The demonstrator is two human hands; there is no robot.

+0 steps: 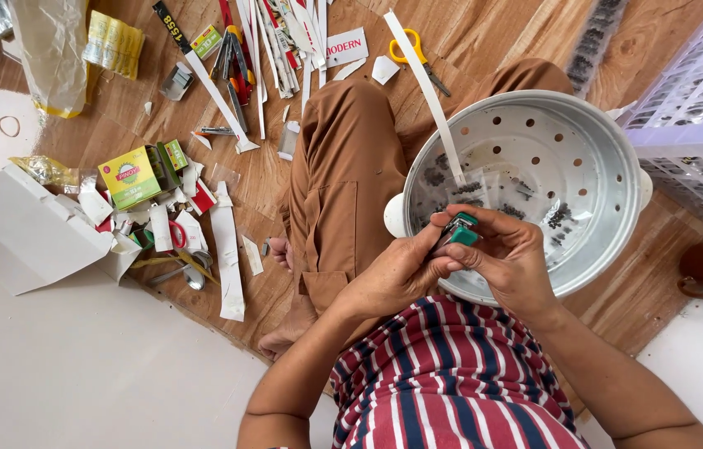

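Both the left hand (397, 274) and right hand (505, 258) pinch a small green stapler (459, 230) over the steel colander (617, 158); a slip could drop it inside.

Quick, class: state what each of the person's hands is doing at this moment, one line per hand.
Left hand: closed, fingers pinching the small green stapler.
Right hand: closed on the same green stapler, over the perforated metal bowl.
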